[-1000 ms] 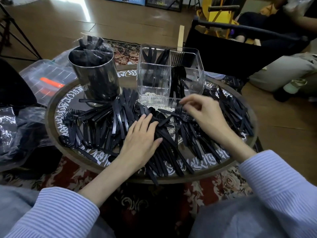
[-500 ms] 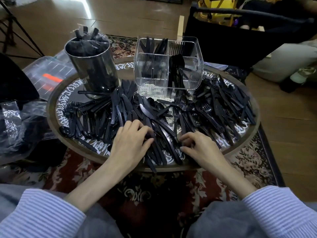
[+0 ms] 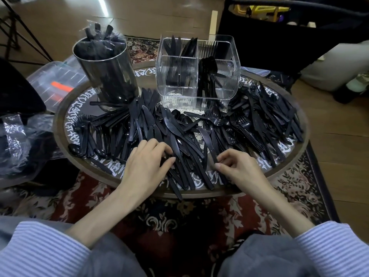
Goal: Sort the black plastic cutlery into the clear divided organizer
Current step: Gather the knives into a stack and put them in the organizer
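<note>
Black plastic cutlery [image 3: 179, 132] is spread in a thick heap across the round tray table [image 3: 60, 108] — knives, forks and spoons mixed. At the heap's near edge, the left hand [image 3: 143, 166] is laid on the knives with fingers curled, their tips pressed into the pile; whether a piece is gripped cannot be told. Just beside it, a single knife handle [image 3: 217, 166] is pinched between thumb and fingers of the right hand [image 3: 239, 168]. Behind the heap, the clear divided organizer [image 3: 197, 72] is set upright — knives are seen in its rear compartment, spoons in its front right one. Beside the organizer, a metal canister [image 3: 107, 72] is stuffed with wrapped cutlery.
</note>
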